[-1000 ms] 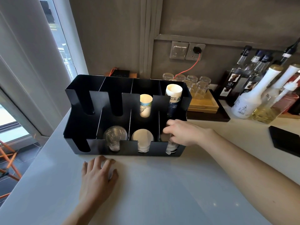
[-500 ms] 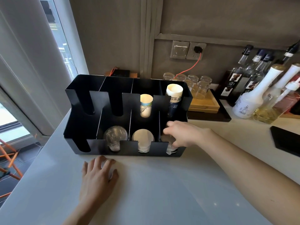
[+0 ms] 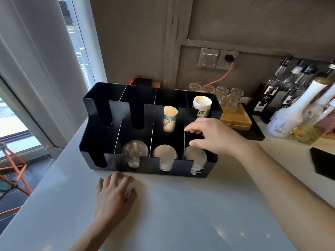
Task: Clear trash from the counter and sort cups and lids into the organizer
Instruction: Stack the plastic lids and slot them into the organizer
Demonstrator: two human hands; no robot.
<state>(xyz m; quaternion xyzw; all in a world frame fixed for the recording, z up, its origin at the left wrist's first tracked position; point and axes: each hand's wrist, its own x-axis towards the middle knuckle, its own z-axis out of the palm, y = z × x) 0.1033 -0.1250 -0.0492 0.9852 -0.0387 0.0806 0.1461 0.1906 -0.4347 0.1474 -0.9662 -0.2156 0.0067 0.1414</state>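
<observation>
Head view: a black organizer (image 3: 94,127) stands on the pale desk (image 3: 181,214) by the window corner, with two rows of four compartments.
Back row: one printed paper cup (image 3: 170,118) lies in the third slot from the left, and a wider white cup (image 3: 202,105) lies in the fourth. Both mouths face the person.
Front row: clear lids (image 3: 135,153) stand on edge in the second compartment. White lids (image 3: 165,157) are in the third, and another white stack (image 3: 196,158) is in the fourth.
Right hand (image 3: 213,138): over the fourth front compartment, just above that last white stack. The fingers are loosely spread and a little bent, thumb apart from the rest, with nothing held. I cannot tell whether the thumb tip touches the lids.
Left hand (image 3: 114,198): palm down on the desk just in front of the organizer. The fingers are straight and slightly fanned, holding nothing.
Behind the organizer: upturned glass jars (image 3: 226,98) sit beside a wooden box (image 3: 235,118) on a black tray (image 3: 253,132).
Right side: syrup bottles (image 3: 268,98) and a white bottle (image 3: 290,116) stand against the wall. A black pad (image 3: 322,163) lies near the desk edge.
Wall: a red cable (image 3: 219,78) runs down from the socket (image 3: 227,58).
</observation>
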